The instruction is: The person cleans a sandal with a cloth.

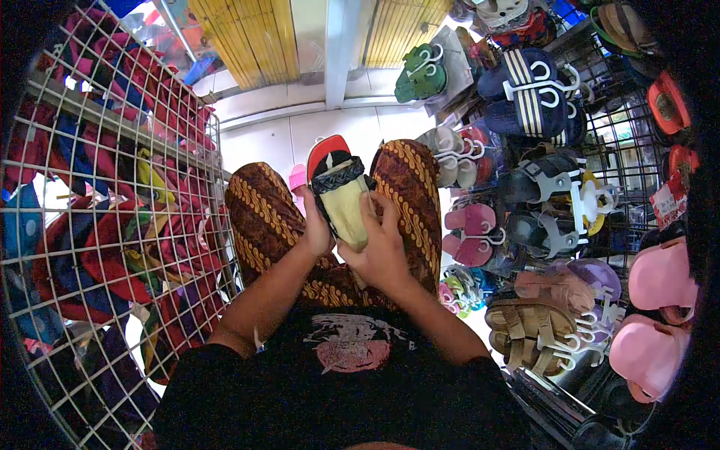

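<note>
A sandal (346, 214) with a pale yellow-green insole and a black braided strap is held up between my two hands, above my lap. My left hand (316, 225) grips its left edge. On its lower right side lies my right hand (379, 244), thumb and fingers pressed against the insole. Behind the sandal's far end a red and black item (327, 148) shows, partly hidden. A small pink item (298, 177) is to its left, near my knee.
A white wire grid (112, 202) with colourful footwear behind it stands at the left. Hanging sandals fill the right side, including striped navy ones (523, 94), pink ones (470, 232) and brown ones (529, 330). Green sandals (421, 73) are ahead, near white floor tiles (259, 142).
</note>
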A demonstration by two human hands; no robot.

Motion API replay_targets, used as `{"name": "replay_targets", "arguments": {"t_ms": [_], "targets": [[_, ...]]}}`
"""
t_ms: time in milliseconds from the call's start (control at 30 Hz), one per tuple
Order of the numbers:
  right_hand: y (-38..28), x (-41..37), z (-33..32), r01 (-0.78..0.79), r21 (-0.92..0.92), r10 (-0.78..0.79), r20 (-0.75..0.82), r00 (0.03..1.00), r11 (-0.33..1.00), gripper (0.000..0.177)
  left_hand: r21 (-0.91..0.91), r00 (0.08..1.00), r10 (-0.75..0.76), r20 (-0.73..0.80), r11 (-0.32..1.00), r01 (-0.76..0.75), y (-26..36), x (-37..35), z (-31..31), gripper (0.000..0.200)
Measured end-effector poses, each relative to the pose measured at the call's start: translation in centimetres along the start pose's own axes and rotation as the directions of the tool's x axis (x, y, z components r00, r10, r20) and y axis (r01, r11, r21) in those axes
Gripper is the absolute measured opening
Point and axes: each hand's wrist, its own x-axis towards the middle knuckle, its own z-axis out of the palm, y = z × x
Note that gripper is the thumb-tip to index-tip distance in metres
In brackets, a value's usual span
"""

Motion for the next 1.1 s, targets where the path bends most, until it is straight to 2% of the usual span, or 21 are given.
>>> {"name": "replay_targets", "arguments": {"t_ms": [133, 233, 267, 300, 333, 367, 400, 433, 467, 500, 567, 600, 667, 700, 800, 833, 933, 967, 1067, 1100], "targets": [[-0.4, 0.5, -0.1, -0.009, -0.024, 0.01, 0.008, 1.0, 1.0, 0.088, -0.01, 1.0, -0.015, 0.018, 1.0, 0.015, -0.4, -0.1, 0.2, 0.1], [-0.8, -0.1, -0.5, -0.047, 0.018, 0.045, 0.117, 0.992, 0.999, 0.088, -0.023, 1.0, -0.027, 0.003, 0.999, 0.028, -0.6, -0.1, -0.4, 0.1], [-0.7, -0.5, -0.9, -0.066, 0.025, 0.059, 0.219, 0.974, 0.998, 0.088, -0.036, 1.0, -0.022, 0.015, 0.999, 0.022, -0.8, 0.1, -1.0, 0.1], [-0.6, -1.0, -1.6, -0.084, 0.028, 0.071, 0.317, 0.946, 0.996, 0.088, 0.014, 0.991, 0.069, 0.111, 0.997, -0.071, -1.0, 1.0, -2.3, 0.098], [-0.4, -1.4, -2.2, -0.101, 0.031, 0.08, 0.41, 0.909, 0.994, 0.088, -0.445, 0.867, 0.154, 0.475, 0.891, 0.085, -0.4, 2.2, -2.6, 0.097], [-0.3, -1.8, -2.8, -0.06, 0.016, 0.047, 0.445, 0.894, 0.998, 0.092, -0.39, 0.977, 0.07, 0.2, 0.921, 0.014, -0.4, 2.3, -2.6, 0.096], [-0.4, -1.4, -3.9, -0.058, 0.024, 0.039, 0.489, 0.872, 0.998, 0.092, -0.316, 0.995, 0.006, -0.103, 0.948, -0.038, 2.0, 1.6, 0.1, 0.095], [-0.5, -0.8, -5.5, -0.056, 0.029, 0.032, 0.536, 0.844, 0.998, 0.091, -0.236, 0.996, -0.06, -0.073, 0.971, 0.041, 2.7, 2.2, -0.9, 0.093], [-0.4, -0.4, -6.8, -0.056, 0.034, 0.026, 0.583, 0.812, 0.998, 0.091, -0.239, 0.996, -0.066, -0.054, 0.97, 0.052, 2.7, 2.4, -1.3, 0.092], [0.0, -0.1, -7.7, -0.182, 0.184, 0.06, 0.524, 0.85, 0.966, 0.087, -0.243, 0.996, -0.077, -0.036, 0.968, 0.066, 3.8, 2.0, -0.4, 0.091], [-0.4, 0.2, -8.8, -0.212, 0.299, 0.152, 0.213, 0.965, 0.93, 0.082, -0.273, 0.986, -0.164, -0.03, 0.95, 0.15, 4.4, 1.8, 0.3, 0.088], [-0.6, 0.3, -9.4, -0.213, 0.358, 0.212, 0.043, 0.976, 0.909, 0.08, -0.229, 0.969, -0.231, 0.092, 0.942, 0.246, 3.9, 1.9, -1.3, 0.086], [0.3, 1.0, -11.2, -0.319, 0.127, 0.327, -0.052, 0.943, 0.939, 0.065, -0.176, 0.904, -0.259, 0.34, 0.927, 0.332, 2.6, 2.1, -2.1, 0.086], [0.5, 1.1, -11.8, -0.382, 0.012, 0.382, -0.105, 0.918, 0.924, 0.057, -0.187, 0.844, -0.271, 0.463, 0.901, 0.391, 2.6, 1.4, -1.1, 0.081], [-0.4, 1.8, -13.3, -0.191, -0.067, 0.183, -0.104, 0.978, 0.979, 0.042, 0.053, 0.882, -0.412, 0.228, 0.91, 0.412, 1.7, -0.2, 2.0, 0.075], [-0.7, 1.8, -13.0, -0.202, 0.039, 0.202, -0.017, 0.979, 0.979, 0.037, 0.076, 0.88, -0.419, 0.224, 0.908, 0.413, 2.2, -1.1, 2.9, 0.067], [0.8, 0.9, -10.9, -0.13, -0.303, 0.115, -0.067, 0.991, 0.944, 0.032, 0.364, 0.845, -0.51, 0.161, 0.826, 0.43, 1.9, -1.2, 3.1, 0.063], [1.1, 1.0, -10.3, -0.231, -0.329, 0.191, -0.149, 0.97, 0.916, 0.035, 0.39, 0.857, -0.495, 0.145, 0.825, 0.41, 1.6, -1.2, 3.0, 0.063], [1.8, 1.1, -10.4, -0.126, -0.379, 0.039, -0.23, 0.972, 0.917, 0.039, 0.457, 0.9, -0.425, 0.102, 0.823, 0.337, 0.6, -0.8, 2.6, 0.061], [1.9, 1.2, -10.9, -0.087, -0.34, 0.033, -0.163, 0.986, 0.936, 0.039, 0.425, 0.903, -0.423, 0.08, 0.833, 0.353, 0.8, -0.7, 2.7, 0.061]]}}
